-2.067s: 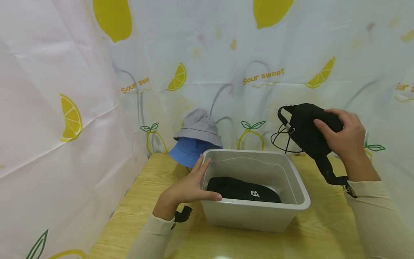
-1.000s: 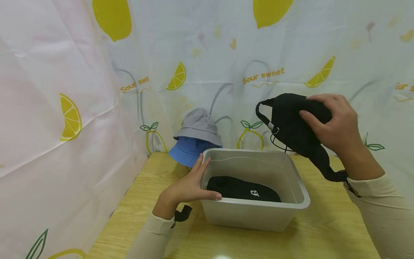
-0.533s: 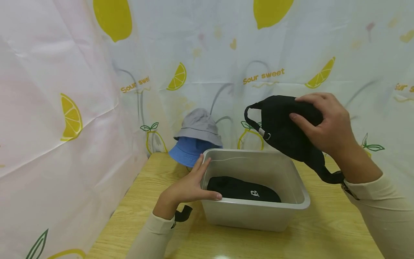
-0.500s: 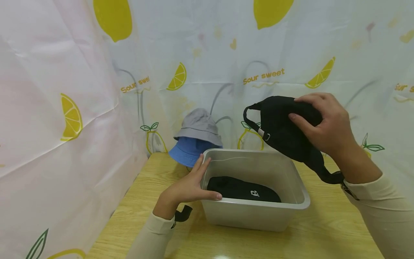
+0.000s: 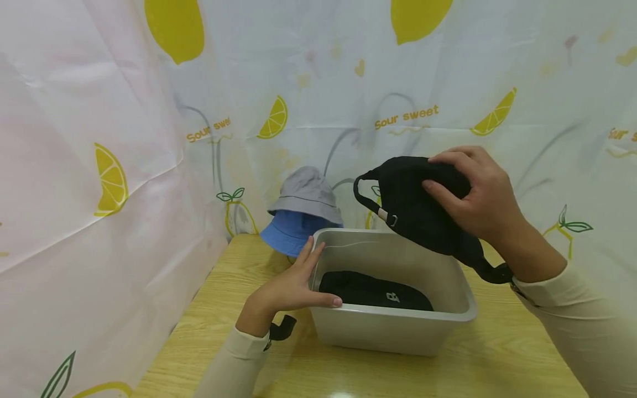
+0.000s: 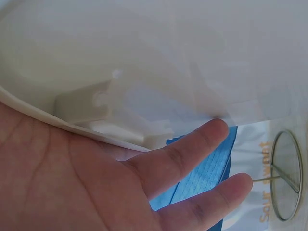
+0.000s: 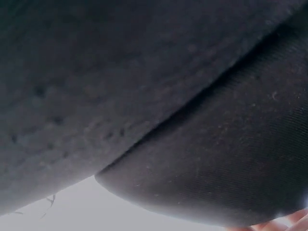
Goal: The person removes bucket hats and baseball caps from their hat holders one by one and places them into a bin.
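My right hand [image 5: 485,202] grips a black baseball cap [image 5: 413,207] between thumb and fingers, above the back right part of a light grey plastic bin [image 5: 380,331]. The cap's adjustable strap and small buckle point left. Black cloth of this cap [image 7: 216,154] fills most of the right wrist view. Inside the bin lies another black cap [image 5: 358,290] with a white letter. My left hand [image 5: 283,293] rests at the bin's front left corner, thumb on the front rim. Its straight, spread fingers [image 6: 183,156] lie along the bin's left side.
Behind the bin's left corner, a grey bucket hat [image 5: 306,190] sits above a blue bucket hat [image 5: 288,232]. A wire ring [image 6: 284,175] shows beside the blue one in the left wrist view. Beneath is a wood-grain table [image 5: 199,337]; a lemon-print curtain [image 5: 328,83] hangs behind.
The right hand has carried the black cap leftward, from right of the bin to over its back right part, rising and then sinking a little. The left hand and bin have stayed put.
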The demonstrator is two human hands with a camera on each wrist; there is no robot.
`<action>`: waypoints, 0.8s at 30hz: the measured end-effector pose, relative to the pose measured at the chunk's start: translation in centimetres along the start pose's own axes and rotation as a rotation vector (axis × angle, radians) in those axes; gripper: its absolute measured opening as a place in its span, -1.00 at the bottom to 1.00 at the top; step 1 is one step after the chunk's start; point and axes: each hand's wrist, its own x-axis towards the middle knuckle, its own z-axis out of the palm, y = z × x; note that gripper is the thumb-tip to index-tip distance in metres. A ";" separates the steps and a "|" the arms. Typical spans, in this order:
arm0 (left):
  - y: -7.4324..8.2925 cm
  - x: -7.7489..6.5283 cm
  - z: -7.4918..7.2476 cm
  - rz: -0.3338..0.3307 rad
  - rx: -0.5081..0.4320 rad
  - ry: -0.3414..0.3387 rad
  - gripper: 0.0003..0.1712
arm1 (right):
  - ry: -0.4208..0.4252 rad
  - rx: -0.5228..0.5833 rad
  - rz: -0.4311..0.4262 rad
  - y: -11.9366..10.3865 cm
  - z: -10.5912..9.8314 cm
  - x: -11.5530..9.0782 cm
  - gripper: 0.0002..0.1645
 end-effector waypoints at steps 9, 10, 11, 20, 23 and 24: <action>0.0 0.2 0.0 -0.004 0.008 0.006 0.50 | -0.043 0.017 -0.002 -0.6 1.5 -0.5 -0.71; 0.0 0.2 0.0 -0.004 0.008 0.007 0.51 | -0.056 0.020 -0.001 -0.7 1.6 -0.6 -0.72; 0.0 0.2 0.0 -0.004 0.009 0.006 0.50 | -0.068 0.027 0.000 -0.8 1.7 -0.6 -0.74; 0.1 0.0 0.0 -0.007 -0.002 0.010 0.47 | -0.164 0.054 0.026 -1.4 2.6 -1.4 -0.72; 0.1 0.0 0.0 -0.007 -0.004 0.009 0.48 | -0.197 0.058 0.042 -1.6 3.0 -1.6 -0.72; 0.1 0.0 0.0 -0.008 -0.004 0.009 0.48 | -0.207 0.059 0.044 -1.7 3.1 -1.7 -0.72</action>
